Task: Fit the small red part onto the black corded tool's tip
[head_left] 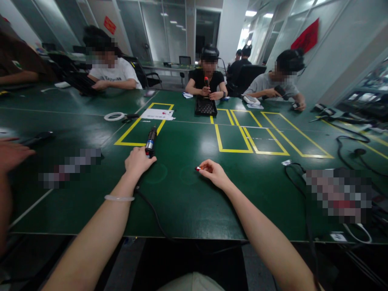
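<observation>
My left hand (138, 162) is closed around the near end of a black cylindrical tool (150, 139) with a silver and blue band. The tool points away from me over the green table, and its exact kind is not clear. Between the thumb and fingertips of my right hand (214, 173) is a small red-and-white piece (197, 169), too small to name further. That hand is just above the tabletop, right of the tool and apart from it.
Yellow tape outlines (236, 150) mark the green table (194, 210). A white cable coil (114, 116) and a paper sheet (156, 114) lie farther off. Black cables (156, 212) run nearby. Across the table a co-worker holds a red-handled screwdriver (206, 82) over a black tray (198, 112).
</observation>
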{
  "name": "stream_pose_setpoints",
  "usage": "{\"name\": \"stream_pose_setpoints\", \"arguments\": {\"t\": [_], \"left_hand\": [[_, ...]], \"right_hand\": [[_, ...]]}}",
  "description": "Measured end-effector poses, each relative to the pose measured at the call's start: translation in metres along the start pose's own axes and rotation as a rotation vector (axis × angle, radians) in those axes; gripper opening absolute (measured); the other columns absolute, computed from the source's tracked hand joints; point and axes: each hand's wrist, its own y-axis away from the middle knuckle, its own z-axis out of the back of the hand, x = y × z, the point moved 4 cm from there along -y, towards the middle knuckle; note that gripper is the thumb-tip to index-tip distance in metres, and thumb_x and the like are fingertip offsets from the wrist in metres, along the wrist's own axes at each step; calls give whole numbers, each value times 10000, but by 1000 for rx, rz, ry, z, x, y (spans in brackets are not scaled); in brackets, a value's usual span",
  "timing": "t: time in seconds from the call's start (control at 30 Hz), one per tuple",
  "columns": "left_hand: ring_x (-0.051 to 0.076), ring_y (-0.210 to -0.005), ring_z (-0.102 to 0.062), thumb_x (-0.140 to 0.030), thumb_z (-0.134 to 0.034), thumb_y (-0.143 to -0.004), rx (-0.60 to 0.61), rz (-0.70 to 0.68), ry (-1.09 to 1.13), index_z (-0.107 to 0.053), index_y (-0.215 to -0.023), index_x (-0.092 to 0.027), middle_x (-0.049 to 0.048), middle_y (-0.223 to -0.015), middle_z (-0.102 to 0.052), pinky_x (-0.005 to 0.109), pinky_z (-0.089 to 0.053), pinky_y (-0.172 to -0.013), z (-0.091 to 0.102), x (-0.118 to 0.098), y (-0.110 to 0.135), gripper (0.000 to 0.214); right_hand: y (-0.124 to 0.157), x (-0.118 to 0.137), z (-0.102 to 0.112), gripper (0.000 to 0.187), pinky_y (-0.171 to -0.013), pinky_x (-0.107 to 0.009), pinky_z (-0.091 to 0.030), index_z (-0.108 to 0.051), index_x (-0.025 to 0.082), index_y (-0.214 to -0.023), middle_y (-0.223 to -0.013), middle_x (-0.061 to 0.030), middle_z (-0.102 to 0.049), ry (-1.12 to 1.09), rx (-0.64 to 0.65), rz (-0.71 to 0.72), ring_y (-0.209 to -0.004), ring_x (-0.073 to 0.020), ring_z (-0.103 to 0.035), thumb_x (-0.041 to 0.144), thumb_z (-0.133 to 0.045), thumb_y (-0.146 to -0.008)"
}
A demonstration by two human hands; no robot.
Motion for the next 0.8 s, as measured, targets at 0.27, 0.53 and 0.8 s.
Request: {"name": "stream_pose_setpoints", "arguments": {"t": [0.27, 0.53, 0.8], "left_hand": [[302, -996, -585, -569, -522, -807, 27, -306, -14, -487, -1320, -188, 144, -1155, -564, 384, -473, -802, -4, -83, 42, 640], [292, -1008, -564, -508, -532, -840, -5, -520, 71, -384, -1405, -198, 135, -1102, -561, 388, -431, -850, -8, -136, 86, 661], [262, -994, -566, -474, -542, -841, 10, -541, 147, -370, -1407, -248, 117, -1194, -504, 359, -456, -812, -6, -143, 95, 633]], "right_hand": [[0, 1, 0, 177, -591, -242, -397, -587, 168, -922, -705, 28, -550, 133, -3, 34, -614, -114, -505, 259, -637, -779], [-1, 4, 2, 138, -596, -245, -395, -563, 185, -894, -738, 24, -559, 192, -41, 87, -616, -113, -503, 209, -616, -769], [1, 4, -4, 112, -606, -249, -402, -572, 191, -869, -754, 22, -561, 258, -11, 98, -625, -119, -505, 182, -627, -773]]}}
